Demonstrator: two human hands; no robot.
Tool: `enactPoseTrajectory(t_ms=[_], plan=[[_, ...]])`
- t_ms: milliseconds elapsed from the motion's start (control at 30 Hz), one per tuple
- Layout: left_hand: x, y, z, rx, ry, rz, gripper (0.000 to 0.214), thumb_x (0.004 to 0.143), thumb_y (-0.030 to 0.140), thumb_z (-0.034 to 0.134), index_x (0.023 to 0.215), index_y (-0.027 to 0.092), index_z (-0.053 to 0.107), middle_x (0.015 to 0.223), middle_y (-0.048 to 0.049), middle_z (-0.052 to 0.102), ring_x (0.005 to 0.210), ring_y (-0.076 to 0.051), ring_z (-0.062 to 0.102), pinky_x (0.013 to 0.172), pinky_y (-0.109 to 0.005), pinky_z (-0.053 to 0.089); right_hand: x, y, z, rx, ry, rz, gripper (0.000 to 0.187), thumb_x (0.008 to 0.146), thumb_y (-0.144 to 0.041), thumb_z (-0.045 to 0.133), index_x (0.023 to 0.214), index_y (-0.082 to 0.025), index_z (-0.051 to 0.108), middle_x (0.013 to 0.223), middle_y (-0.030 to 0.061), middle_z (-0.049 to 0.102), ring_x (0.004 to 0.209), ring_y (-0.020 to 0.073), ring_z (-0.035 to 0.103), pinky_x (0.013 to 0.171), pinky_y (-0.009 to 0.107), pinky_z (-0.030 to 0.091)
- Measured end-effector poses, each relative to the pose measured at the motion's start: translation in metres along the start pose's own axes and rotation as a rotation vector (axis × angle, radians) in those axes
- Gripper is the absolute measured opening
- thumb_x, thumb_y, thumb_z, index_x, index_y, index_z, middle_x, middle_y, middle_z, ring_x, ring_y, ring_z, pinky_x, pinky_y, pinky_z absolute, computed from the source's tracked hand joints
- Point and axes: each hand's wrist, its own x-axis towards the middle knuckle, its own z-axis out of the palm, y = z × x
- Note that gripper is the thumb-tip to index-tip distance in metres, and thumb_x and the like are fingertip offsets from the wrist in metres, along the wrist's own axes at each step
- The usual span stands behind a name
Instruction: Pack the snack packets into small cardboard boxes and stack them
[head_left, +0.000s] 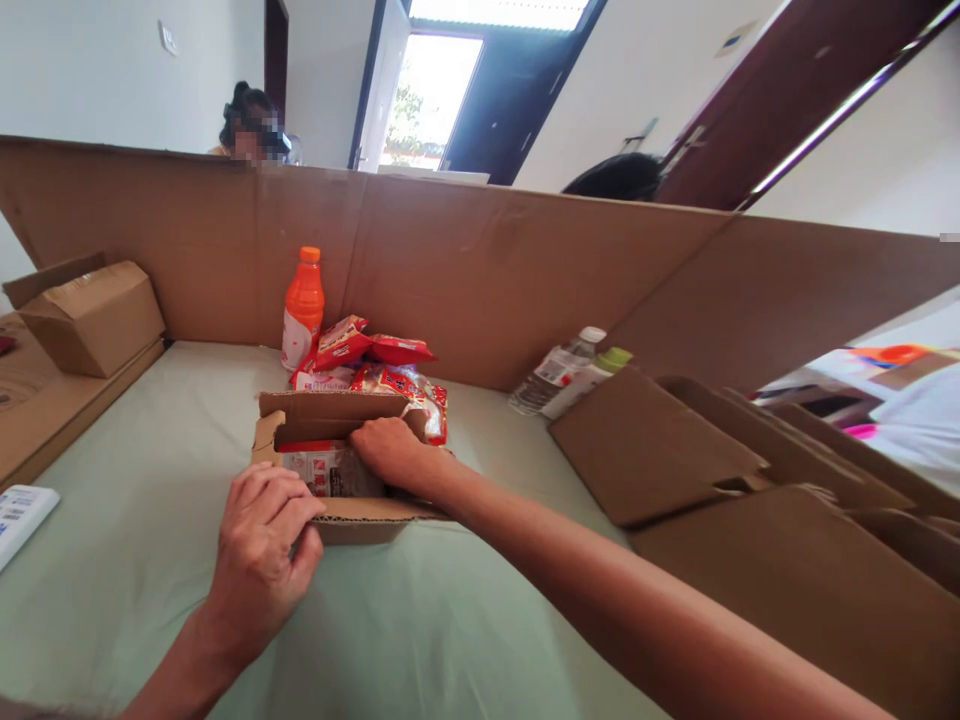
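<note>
On the pale green counter (150, 500), a small open brown cardboard box (330, 405) is set, and a red-and-white printed packet (324, 468) lies inside it. The box's near wall is clasped by the left hand (262, 540), its fingers (289, 515) curled tightly over the rim. The right hand (390, 452) is laid inside the box on top of the packet with the fingers bent downward. Whether the packet is pinched or merely pressed cannot be told, since the fingertips are hidden.

By judgement, the thin near wall could be buckled if it is squeezed harder, and the packet could be crushed under a heavy press. If the box were shoved back, the heap of red snack packets (375, 365) touching its far side could be scattered. The tall orange plastic bottle (304, 305) just behind could then be toppled.

The box's floor is masked by the right hand. The packet's print cannot be read. Two clear plastic bottles (559, 375) are partly covered by flat brown cardboard sheets (652, 450), and a white printed object (19, 515) is cut off at the left edge.
</note>
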Motion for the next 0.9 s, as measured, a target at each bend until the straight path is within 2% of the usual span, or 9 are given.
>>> enactPoseTrajectory(t_ms=[167,300,367,467,500,567,633,733,900], plan=[[0.001,-0.004,0.001,0.01,-0.002,0.004,0.023,0.082,0.0,0.056,0.087,0.02,0.064,0.085,-0.0024,0.069,0.091,-0.021,0.064,0.094,-0.043,0.052,-0.004,0.002,0.0,0.06,0.077,0.008,0.023,0.099,-0.016,0.053,0.115,-0.01,0.068,0.106,0.0163,0.076,0.099,0.0258,0.073,0.083,0.035,0.055],[0.001,-0.002,-0.003,0.007,-0.028,0.006,0.023,0.083,0.0,0.055,0.088,0.021,0.063,0.082,-0.0013,0.067,0.088,-0.02,0.064,0.09,-0.043,0.054,-0.036,0.008,-0.011,0.124,0.207,0.021,0.034,0.098,-0.023,0.053,0.13,-0.015,0.06,0.108,0.0133,0.076,0.101,0.0273,0.072,0.083,0.034,0.053],[-0.002,-0.001,-0.006,0.024,-0.027,-0.005,0.024,0.084,0.0,0.055,0.09,0.022,0.063,0.09,-0.0031,0.066,0.094,-0.021,0.063,0.089,-0.043,0.055,-0.058,0.015,-0.011,0.205,0.388,0.057,0.03,0.099,-0.027,0.049,0.126,-0.019,0.063,0.11,0.0104,0.076,0.103,0.0253,0.071,0.088,0.035,0.051],[-0.009,-0.002,-0.01,0.097,0.005,-0.039,0.023,0.086,0.002,0.057,0.094,0.022,0.065,0.122,-0.011,0.059,0.117,-0.028,0.058,0.094,-0.049,0.055,-0.085,0.028,-0.001,0.413,0.783,0.102,0.024,0.097,-0.03,0.05,0.107,-0.02,0.069,0.109,0.01,0.074,0.103,0.0256,0.068,0.092,0.039,0.05],[-0.012,-0.003,-0.011,0.117,0.016,-0.056,0.021,0.087,0.005,0.058,0.096,0.022,0.065,0.132,-0.0127,0.054,0.123,-0.031,0.055,0.096,-0.051,0.054,-0.091,0.031,0.005,0.491,0.85,0.106,0.023,0.095,-0.031,0.052,0.104,-0.021,0.07,0.108,0.0101,0.073,0.1,0.0256,0.068,0.09,0.04,0.051],[-0.016,-0.007,-0.012,0.115,0.029,-0.097,0.019,0.089,0.01,0.06,0.103,0.022,0.065,0.141,-0.0144,0.048,0.127,-0.032,0.053,0.098,-0.053,0.054,-0.096,0.034,0.018,0.639,0.811,0.093,0.025,0.092,-0.034,0.054,0.106,-0.021,0.069,0.105,0.0099,0.073,0.091,0.024,0.069,0.081,0.037,0.054],[-0.019,-0.013,-0.01,0.067,0.041,-0.152,0.029,0.09,0.013,0.061,0.117,0.021,0.06,0.14,-0.016,0.049,0.127,-0.031,0.055,0.1,-0.051,0.055,-0.096,0.033,0.029,0.779,0.662,0.068,0.03,0.092,-0.038,0.053,0.11,-0.02,0.068,0.105,0.0096,0.073,0.087,0.0226,0.069,0.073,0.034,0.054],[-0.022,-0.022,-0.006,-0.01,0.024,-0.226,0.049,0.088,0.015,0.06,0.136,0.018,0.048,0.132,-0.0159,0.059,0.123,-0.028,0.06,0.102,-0.048,0.055,-0.092,0.027,0.036,0.878,0.534,0.015,0.042,0.098,-0.047,0.041,0.114,-0.019,0.069,0.111,0.0105,0.074,0.097,0.0248,0.069,0.081,0.038,0.054],[-0.026,-0.031,-0.006,-0.051,-0.078,-0.318,0.065,0.084,0.017,0.061,0.145,0.022,0.04,0.123,-0.0112,0.068,0.114,-0.026,0.067,0.101,-0.046,0.056,-0.09,0.023,0.033,0.89,0.455,-0.096,0.053,0.103,-0.053,0.031,0.11,-0.021,0.072,0.113,0.0093,0.074,0.103,0.0273,0.067,0.089,0.041,0.051]])
